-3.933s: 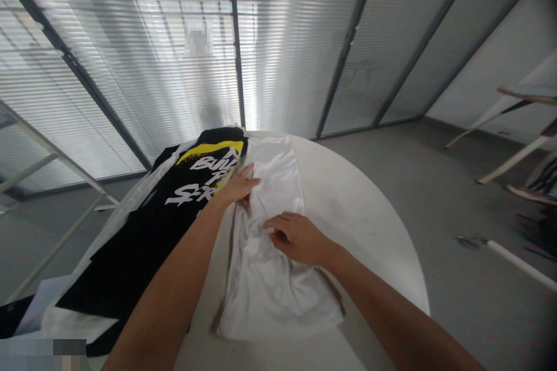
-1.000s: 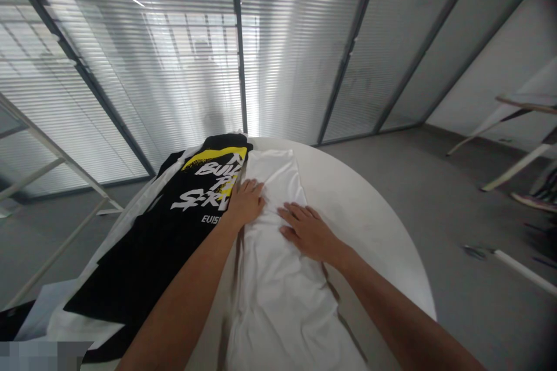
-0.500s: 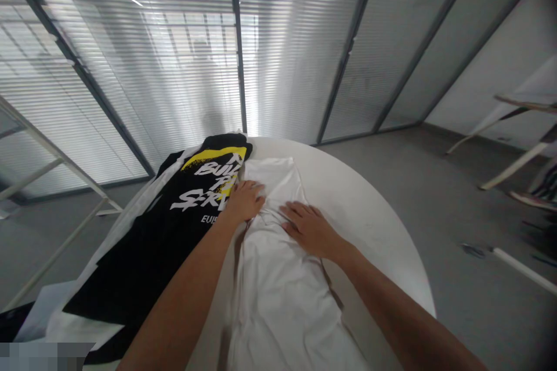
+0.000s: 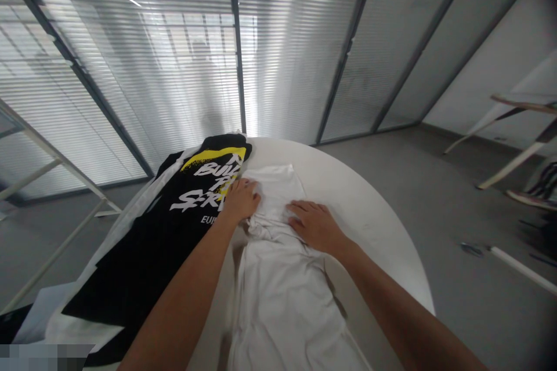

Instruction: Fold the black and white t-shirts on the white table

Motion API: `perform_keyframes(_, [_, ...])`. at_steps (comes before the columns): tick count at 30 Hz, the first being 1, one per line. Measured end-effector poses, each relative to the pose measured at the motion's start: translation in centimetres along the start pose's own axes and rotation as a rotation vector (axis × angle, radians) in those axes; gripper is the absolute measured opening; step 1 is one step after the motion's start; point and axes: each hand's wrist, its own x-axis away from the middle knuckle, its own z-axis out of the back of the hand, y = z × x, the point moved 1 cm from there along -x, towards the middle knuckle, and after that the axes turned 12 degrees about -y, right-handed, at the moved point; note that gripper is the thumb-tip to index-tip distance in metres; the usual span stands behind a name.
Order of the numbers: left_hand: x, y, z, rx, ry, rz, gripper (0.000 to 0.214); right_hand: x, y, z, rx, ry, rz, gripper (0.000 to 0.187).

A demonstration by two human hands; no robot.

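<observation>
While both hands rest on the soft white cloth shirt (image 4: 278, 295), the left hand (image 4: 241, 200) lies on its far left part with the fingers bent down into the folds. It is hard to tell if those fingers pinch the cloth or only press on it. The right hand (image 4: 315, 223) lies open and flat, palm down, on the far right part of the same cloth. Its fingers are stretched out and hold nothing. Between the two hands the cloth is bunched up in small wrinkles.

The white shirt lies in a long strip down the middle of the round white table (image 4: 361, 203). It runs from the near edge up toward the far edge. A smooth folded end lies just past the fingers.

A black cotton T-shirt with white and yellow letters (image 4: 174, 226) lies on the left side of the table. Its right edge touches the white shirt beside the left hand.

Past the far edge of the table stands a tall glass wall with grey blinds (image 4: 282, 40). A thin white pole (image 4: 517, 266) lies on the grey floor (image 4: 435, 185), well apart from the table on the right.
</observation>
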Motion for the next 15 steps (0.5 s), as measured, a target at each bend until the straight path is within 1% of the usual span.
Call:
perform_keyframes(2, [-0.1,-0.2,-0.2,0.011,-0.009,0.021,0.045,0.2,0.1,0.5,-0.001,-0.020,-0.037,0.035])
perform_keyframes(4, [-0.2,-0.3,-0.2,0.027,0.005,0.073,0.049,0.2,0.2,1.1,-0.017,-0.039,-0.075,0.033])
perform_keyframes(7, [-0.4,-0.3,0.0,0.057,0.012,0.124,0.052,0.0,0.5,1.6,-0.084,-0.040,-0.155,0.033])
perform_keyframes(10, [-0.4,-0.1,0.0,0.097,-0.037,0.045,0.051,-0.3,1.0,1.5,-0.138,0.014,-0.254,0.034])
perform_keyframes(13, [-0.4,0.2,-0.2,0.127,-0.063,-0.037,0.049,-0.7,1.8,0.9,-0.105,0.087,-0.379,0.037])
perform_keyframes(15, [-0.4,0.2,-0.4,0.178,-0.081,-0.053,0.046,-1.1,2.4,0.4,-0.092,0.078,-0.445,0.041])
